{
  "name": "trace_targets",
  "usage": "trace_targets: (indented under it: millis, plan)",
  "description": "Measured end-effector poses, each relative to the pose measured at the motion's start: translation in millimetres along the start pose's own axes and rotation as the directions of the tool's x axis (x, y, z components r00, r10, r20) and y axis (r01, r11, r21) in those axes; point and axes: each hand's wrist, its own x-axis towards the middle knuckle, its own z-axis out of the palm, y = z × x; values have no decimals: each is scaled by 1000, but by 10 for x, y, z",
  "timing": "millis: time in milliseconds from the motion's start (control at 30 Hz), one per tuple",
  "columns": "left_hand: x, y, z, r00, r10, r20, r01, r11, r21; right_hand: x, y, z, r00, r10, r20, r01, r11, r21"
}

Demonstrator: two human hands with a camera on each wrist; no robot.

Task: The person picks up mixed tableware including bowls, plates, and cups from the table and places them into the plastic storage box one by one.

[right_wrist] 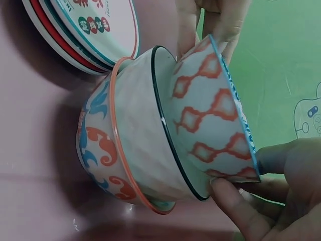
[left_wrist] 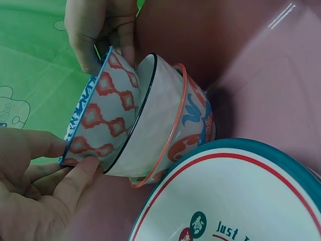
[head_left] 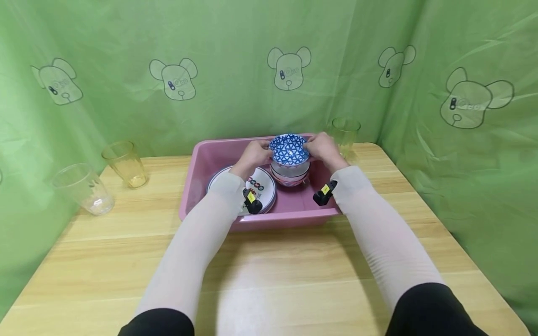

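Note:
A patterned bowl, blue and white inside with red diamond shapes outside, is held by its rim between my two hands. My left hand pinches its left side with thumb and fingers; my right hand pinches the opposite side. Beneath it, a white bowl with a dark rim sits in another bowl with an orange rim and red-blue pattern. In the left wrist view, the held bowl is tilted relative to the white one, its base partly inside it.
A pink tub holds the bowls and a stack of plates left of them. On the table, a clear glass and an amber glass stand at left. A yellow-green glass stands behind my right hand. Green curtains border the table.

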Motion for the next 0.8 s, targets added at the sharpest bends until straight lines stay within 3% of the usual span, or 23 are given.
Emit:
trace_targets:
  millis: [467, 800]
  plan:
    - [27, -44, 42, 999, 5, -32, 2, 976, 219, -3, 16, 0, 999, -20, 40, 30, 962, -272]
    - [5, -41, 32, 1000, 22, -11, -19, 962, 271, -30, -10, -25, 995, -25, 97, 52, 957, -286]
